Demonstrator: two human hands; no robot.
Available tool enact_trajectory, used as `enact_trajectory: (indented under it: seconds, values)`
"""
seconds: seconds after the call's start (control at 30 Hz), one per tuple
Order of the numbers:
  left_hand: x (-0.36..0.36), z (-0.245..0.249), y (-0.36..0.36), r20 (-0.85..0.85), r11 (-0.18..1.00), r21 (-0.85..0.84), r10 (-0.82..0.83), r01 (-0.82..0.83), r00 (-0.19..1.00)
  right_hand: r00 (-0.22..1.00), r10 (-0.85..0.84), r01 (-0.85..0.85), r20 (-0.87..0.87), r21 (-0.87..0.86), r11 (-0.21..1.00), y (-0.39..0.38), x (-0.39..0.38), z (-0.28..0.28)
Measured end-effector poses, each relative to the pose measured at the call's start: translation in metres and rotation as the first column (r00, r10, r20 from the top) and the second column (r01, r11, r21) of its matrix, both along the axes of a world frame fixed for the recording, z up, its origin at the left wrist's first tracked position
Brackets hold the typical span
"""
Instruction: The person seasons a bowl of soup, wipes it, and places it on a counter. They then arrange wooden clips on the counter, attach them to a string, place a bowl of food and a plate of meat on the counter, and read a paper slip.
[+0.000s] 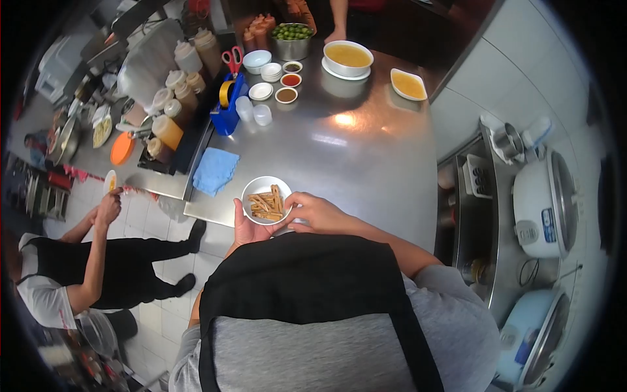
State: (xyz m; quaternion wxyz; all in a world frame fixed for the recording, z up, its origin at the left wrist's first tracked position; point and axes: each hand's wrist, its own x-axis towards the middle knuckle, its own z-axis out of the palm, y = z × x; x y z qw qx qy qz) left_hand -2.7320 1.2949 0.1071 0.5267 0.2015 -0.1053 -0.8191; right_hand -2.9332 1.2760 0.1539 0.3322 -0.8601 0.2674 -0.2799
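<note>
A white bowl (pixel 247 210) with brown strips of food (pixel 266 203) in it is held over the front edge of the steel counter (pixel 366 170). My left hand (pixel 251 227) cups the bowl from below and the left, its thumb up along the side. At the bowl's right rim is my right hand (pixel 315 212), with its fingers closed on the edge. A folded blue cloth (pixel 215 171) lies on the counter to the left of the bowl.
Sauce dishes (pixel 286 95), a blue tape dispenser (pixel 226 114), a large soup bowl (pixel 347 57) and a yellow dish (pixel 409 85) stand farther back. Another person (pixel 98 268) is at the left; someone's hand (pixel 336 35) rests at the far edge. Rice cookers (pixel 539 209) stand right.
</note>
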Motion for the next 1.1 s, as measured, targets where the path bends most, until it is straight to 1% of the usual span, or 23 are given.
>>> enact_trajectory:
  seconds: [0.03, 0.13, 0.17, 0.23, 0.33, 0.37, 0.4, 0.43, 0.53, 0.57, 0.6, 0.63, 0.67, 0.7, 0.73, 0.77, 0.8, 0.87, 0.93, 0.97, 1.0, 1.07, 1.1]
  values:
    - [0.007, -0.005, -0.006, 0.007, 0.999, -0.021, -0.036, 0.036, 0.999, 0.998, -0.064, 0.064, -0.009, 0.014, 0.998, 0.004, 0.002, 0.006]
    - [0.03, -0.011, -0.024, -0.034, 0.99, -0.052, -0.132, 0.13, 0.991, 0.96, -0.257, 0.255, 0.109, 0.03, 0.967, 0.008, 0.014, 0.006]
    - [0.036, -0.014, -0.026, -0.042, 0.984, -0.069, -0.168, 0.165, 0.985, 0.924, -0.342, 0.303, 0.171, 0.219, 0.928, 0.01, 0.02, 0.004]
    - [0.04, -0.012, -0.028, -0.007, 0.973, -0.026, -0.232, 0.231, 0.973, 0.806, -0.535, 0.318, 0.256, 0.575, 0.754, 0.016, 0.033, -0.002]
    - [0.037, -0.009, -0.031, 0.031, 0.945, 0.015, -0.328, 0.327, 0.944, 0.633, -0.723, 0.274, 0.278, 0.792, 0.545, 0.02, 0.044, -0.022]
    - [0.034, -0.011, -0.034, 0.035, 0.929, 0.005, -0.371, 0.371, 0.928, 0.618, -0.739, 0.242, 0.268, 0.829, 0.503, 0.023, 0.045, -0.019]
    - [0.03, -0.014, -0.038, 0.042, 0.907, 0.0, -0.421, 0.422, 0.906, 0.57, -0.797, 0.288, 0.203, 0.858, 0.425, 0.027, 0.049, -0.018]
    - [0.029, -0.023, -0.045, 0.029, 0.87, -0.065, -0.489, 0.49, 0.872, 0.547, -0.823, 0.347, 0.152, 0.854, 0.388, 0.031, 0.052, -0.017]
    - [0.018, -0.03, -0.055, 0.089, 0.78, -0.129, -0.605, 0.612, 0.791, 0.445, -0.896, 0.541, 0.009, 0.795, 0.276, 0.044, 0.066, -0.008]
    - [0.014, -0.03, -0.057, -0.034, 0.744, -0.143, -0.662, 0.652, 0.748, 0.42, -0.907, 0.584, -0.037, 0.775, 0.239, 0.046, 0.067, -0.006]
    - [0.01, -0.032, -0.058, -0.003, 0.702, -0.106, -0.709, 0.705, 0.706, 0.406, -0.91, 0.623, -0.083, 0.754, 0.209, 0.045, 0.069, -0.003]
    - [0.003, -0.032, -0.052, 0.036, 0.666, -0.066, -0.743, 0.743, 0.669, 0.353, -0.933, 0.502, 0.071, 0.827, 0.253, 0.053, 0.067, 0.004]
    - [-0.003, -0.034, -0.051, 0.065, 0.629, -0.031, -0.774, 0.777, 0.63, 0.301, -0.952, 0.483, 0.057, 0.851, 0.204, 0.052, 0.068, -0.005]
    - [-0.014, -0.022, -0.045, 0.068, 0.653, -0.007, -0.756, 0.758, 0.652, 0.253, -0.967, 0.464, 0.04, 0.872, 0.157, 0.048, 0.067, -0.019]
    - [-0.022, -0.012, -0.043, 0.182, 0.661, 0.023, -0.741, 0.75, 0.646, 0.206, -0.978, 0.444, 0.019, 0.889, 0.111, 0.046, 0.068, -0.027]
    - [-0.03, -0.002, -0.042, 0.294, 0.671, 0.052, -0.718, 0.74, 0.631, 0.126, -0.991, 0.352, 0.054, 0.931, 0.096, 0.049, 0.069, -0.018]
    - [-0.036, 0.008, -0.043, 0.401, 0.684, 0.079, -0.688, 0.725, 0.606, 0.034, -0.999, 0.261, 0.002, 0.965, 0.011, 0.043, 0.07, -0.029]
    - [-0.044, 0.023, -0.047, 0.539, 0.713, 0.096, -0.624, 0.695, 0.566, 0.055, -0.971, -0.014, 0.232, 0.973, 0.232, 0.037, 0.06, -0.047]
    - [-0.052, 0.02, -0.054, 0.667, 0.746, -0.019, -0.487, 0.666, 0.564, 0.039, -0.936, -0.157, 0.351, 0.927, 0.341, 0.028, 0.053, -0.055]
    - [-0.056, -0.001, -0.066, 0.774, 0.781, -0.091, -0.334, 0.618, 0.537, 0.026, -0.91, -0.228, 0.413, 0.889, 0.397, 0.02, 0.048, -0.062]
    - [-0.057, 0.007, -0.068, 0.821, 0.781, -0.152, -0.241, 0.605, 0.517, 0.006, -0.881, -0.297, 0.473, 0.842, 0.45, 0.012, 0.045, -0.066]
    - [-0.06, 0.023, -0.069, 0.884, 0.757, -0.274, -0.045, 0.593, 0.465, 0.021, -0.87, -0.333, 0.493, 0.824, 0.458, -0.003, 0.037, -0.075]
    - [-0.06, 0.022, -0.071, 0.903, 0.76, -0.285, 0.008, 0.584, 0.429, 0.019, -0.87, -0.338, 0.492, 0.822, 0.458, -0.009, 0.035, -0.073]
